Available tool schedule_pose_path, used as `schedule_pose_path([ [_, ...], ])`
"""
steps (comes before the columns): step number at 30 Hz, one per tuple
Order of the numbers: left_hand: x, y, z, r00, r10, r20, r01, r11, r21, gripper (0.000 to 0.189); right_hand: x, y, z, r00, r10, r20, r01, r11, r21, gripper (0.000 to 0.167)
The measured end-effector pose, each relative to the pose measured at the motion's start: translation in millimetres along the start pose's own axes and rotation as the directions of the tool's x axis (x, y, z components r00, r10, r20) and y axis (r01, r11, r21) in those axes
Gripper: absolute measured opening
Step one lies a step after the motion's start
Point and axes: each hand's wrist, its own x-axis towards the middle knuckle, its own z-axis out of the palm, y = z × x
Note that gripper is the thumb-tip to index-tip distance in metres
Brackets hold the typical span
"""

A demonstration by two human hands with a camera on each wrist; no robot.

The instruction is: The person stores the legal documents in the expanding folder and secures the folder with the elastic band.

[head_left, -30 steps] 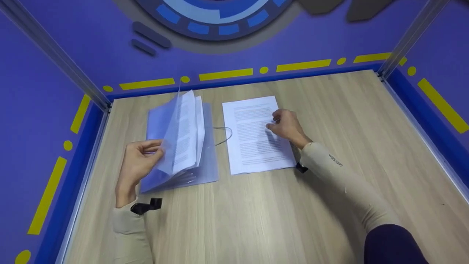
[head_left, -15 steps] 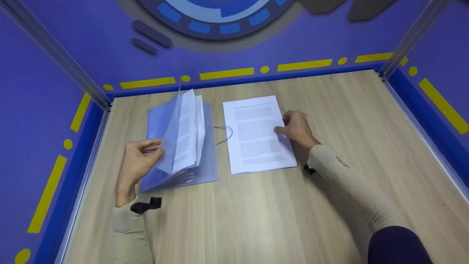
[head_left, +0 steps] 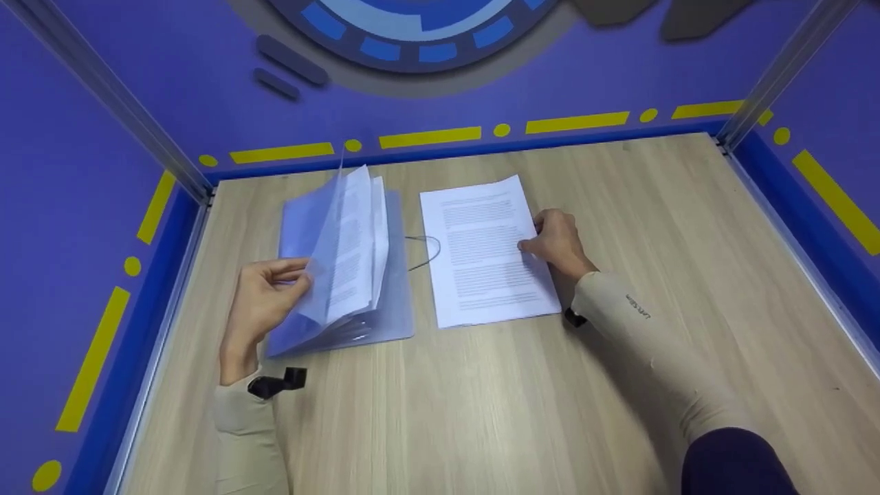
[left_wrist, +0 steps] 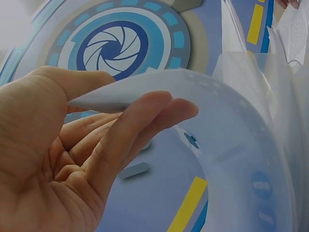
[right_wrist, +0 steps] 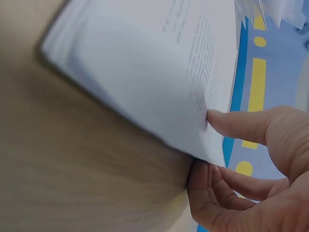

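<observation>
My left hand [head_left: 265, 299] pinches the edge of a clear plastic sheet [left_wrist: 231, 106] belonging to a bluish see-through folder [head_left: 295, 220], which lies part opened on the left of the table. Printed pages [head_left: 354, 247] stand tilted inside the folder. To its right lies a stack of printed paper [head_left: 474, 275], flat except for a slightly raised far right corner. My right hand [head_left: 560, 240] holds the stack's right edge, thumb on top and fingers curled under the edge, as the right wrist view shows. How many sheets are between them I cannot tell.
A thin loop of cord [head_left: 430, 251] sticks out from the folder's right side toward the paper. The wooden table [head_left: 467, 405] is bounded by blue-purple panels [head_left: 426, 103] at the back and sides.
My right hand has moved right from above the paper to its right edge and taken hold there. The paper's far right corner has lifted slightly. My left hand keeps its pinch on the plastic sheet.
</observation>
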Motion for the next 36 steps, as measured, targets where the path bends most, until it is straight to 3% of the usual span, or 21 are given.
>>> schedule_pose_path([
  [8, 1.5, -2.7, 1.5, 1.000, 0.023, 0.010, -0.022, 0.998, -0.058, 0.028, 3.5, 4.8, -7.5, 0.998, 0.048, 0.040, -0.048, 0.999, 0.005, 0.042],
  [21, 1.6, -2.7, 0.6, 1.000, 0.015, 0.004, -0.014, 0.999, -0.038, 0.028, 14.5, 11.8, -18.8, 0.979, 0.130, 0.160, -0.142, 0.988, 0.068, 0.034],
  [31, 1.4, -1.3, 0.6, 1.000, 0.005, 0.006, -0.005, 0.999, -0.041, 0.028, 22.5, 24.5, -32.2, 0.934, 0.172, 0.312, -0.248, 0.943, 0.222, 0.029],
  [36, 0.7, -0.4, 1.0, 1.000, 0.008, -0.009, -0.009, 0.999, -0.053, 0.028, 22.8, 27.9, -39.4, 0.912, 0.179, 0.368, -0.299, 0.905, 0.301, 0.029],
])
